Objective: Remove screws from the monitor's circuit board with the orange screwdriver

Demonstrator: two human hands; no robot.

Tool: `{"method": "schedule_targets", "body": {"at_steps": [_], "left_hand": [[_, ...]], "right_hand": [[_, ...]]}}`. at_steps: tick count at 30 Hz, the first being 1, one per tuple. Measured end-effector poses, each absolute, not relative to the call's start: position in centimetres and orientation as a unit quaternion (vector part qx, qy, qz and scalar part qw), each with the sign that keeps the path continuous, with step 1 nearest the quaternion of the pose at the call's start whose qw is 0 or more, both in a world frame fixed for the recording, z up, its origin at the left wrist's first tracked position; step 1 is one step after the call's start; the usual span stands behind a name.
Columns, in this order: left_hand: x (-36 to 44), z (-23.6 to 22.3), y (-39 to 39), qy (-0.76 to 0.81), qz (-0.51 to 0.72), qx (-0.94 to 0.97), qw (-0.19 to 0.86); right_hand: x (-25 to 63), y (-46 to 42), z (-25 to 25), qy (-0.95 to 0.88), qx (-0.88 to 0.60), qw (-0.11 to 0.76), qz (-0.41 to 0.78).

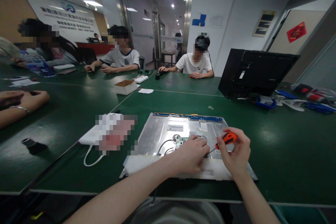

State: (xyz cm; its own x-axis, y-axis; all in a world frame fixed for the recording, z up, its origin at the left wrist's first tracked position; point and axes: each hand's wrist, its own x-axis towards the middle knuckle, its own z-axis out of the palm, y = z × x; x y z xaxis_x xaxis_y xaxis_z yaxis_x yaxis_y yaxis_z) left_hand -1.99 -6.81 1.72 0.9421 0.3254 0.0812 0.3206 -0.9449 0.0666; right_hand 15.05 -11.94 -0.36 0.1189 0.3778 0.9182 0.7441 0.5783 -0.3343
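A silver metal panel [162, 129] with a blue circuit strip along its far edge lies flat on the green table [275, 154] in front of me. My right hand [236, 152] is closed round an orange-handled screwdriver [227, 138], whose tip points down-left at the panel. My left hand [190, 152] rests curled on the panel beside a small green circuit board [180, 141] with black wires; its fingertips press together near the screwdriver tip, and anything between them is hidden.
A white device with a cable [91, 138] lies left of the panel. A black monitor shell [252, 71] stands at the back right beside blue and white parts. A small cardboard box [126, 86] sits mid-table. Several people sit around the far and left sides.
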Motion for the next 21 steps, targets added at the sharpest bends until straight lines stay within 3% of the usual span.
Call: {"method": "schedule_targets", "body": {"at_steps": [8, 21], "left_hand": [[-2.1, 2.2, -7.1, 0.166, 0.045, 0.985, 0.028], [-2.0, 1.7, -6.8, 0.162, 0.053, 0.985, 0.028]], "right_hand": [[14.6, -12.5, 0.6, -0.657, -0.469, 0.565, -0.170], [14.8, -12.1, -0.6, -0.640, -0.420, 0.638, -0.090]]}}
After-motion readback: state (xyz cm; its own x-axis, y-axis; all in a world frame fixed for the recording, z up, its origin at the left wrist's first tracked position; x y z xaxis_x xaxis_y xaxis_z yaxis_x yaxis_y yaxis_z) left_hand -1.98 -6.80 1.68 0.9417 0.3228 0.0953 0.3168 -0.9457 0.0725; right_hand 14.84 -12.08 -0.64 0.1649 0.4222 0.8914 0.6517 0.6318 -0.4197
